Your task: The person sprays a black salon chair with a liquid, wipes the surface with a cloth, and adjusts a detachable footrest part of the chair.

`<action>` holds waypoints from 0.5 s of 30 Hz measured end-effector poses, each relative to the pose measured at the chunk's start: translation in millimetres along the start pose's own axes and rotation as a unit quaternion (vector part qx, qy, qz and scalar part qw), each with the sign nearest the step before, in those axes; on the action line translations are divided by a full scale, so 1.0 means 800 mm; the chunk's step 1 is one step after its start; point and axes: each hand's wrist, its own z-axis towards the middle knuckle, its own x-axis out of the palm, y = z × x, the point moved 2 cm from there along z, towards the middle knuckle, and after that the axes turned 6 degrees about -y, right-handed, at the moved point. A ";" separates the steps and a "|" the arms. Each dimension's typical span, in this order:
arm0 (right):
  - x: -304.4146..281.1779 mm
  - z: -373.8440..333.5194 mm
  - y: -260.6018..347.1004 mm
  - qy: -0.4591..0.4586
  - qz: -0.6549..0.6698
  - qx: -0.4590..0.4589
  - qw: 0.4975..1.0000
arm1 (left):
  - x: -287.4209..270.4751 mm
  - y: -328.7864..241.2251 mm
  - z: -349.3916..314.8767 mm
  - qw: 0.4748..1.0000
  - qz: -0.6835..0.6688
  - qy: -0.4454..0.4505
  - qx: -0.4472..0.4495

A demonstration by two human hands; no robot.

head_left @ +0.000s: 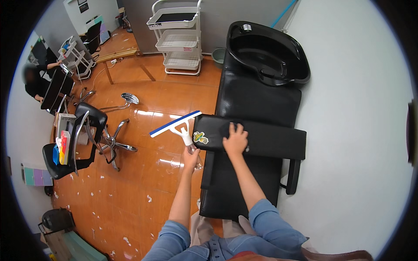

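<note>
My left hand [190, 157] is wrapped round the clear handle of a white squeegee [186, 136] with a long blue-edged blade. The blade is raised at a slant beside the left end of a black padded board [274, 138]. A green and yellow sticker [200, 137] is on that end. Over the board's middle is my right hand [236, 139], fingers bent and pointing away from me. A darker black patch shows under its fingertips, perhaps a cloth, but I cannot make it out. The board lies across a long black padded couch [261, 102].
A black wash basin [265, 54] stands at the couch's far end, near a white tiered trolley [178, 43]. Wheeled black chairs [91, 117] stand to the left, one with boxes on it. White scraps litter the orange tiled floor [130, 195]. Another person [37, 82] is at far left.
</note>
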 end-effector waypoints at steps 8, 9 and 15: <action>0.015 -0.055 0.058 -0.006 0.083 -0.206 0.975 | 0.003 -0.011 -0.008 0.997 -0.070 -0.001 -0.033; 0.006 -0.064 0.041 0.018 0.081 -0.223 0.971 | 0.000 -0.008 -0.009 0.996 -0.081 -0.005 -0.041; 0.006 -0.010 -0.030 -0.015 0.023 -0.113 0.993 | 0.003 -0.007 -0.010 0.996 -0.090 -0.003 -0.023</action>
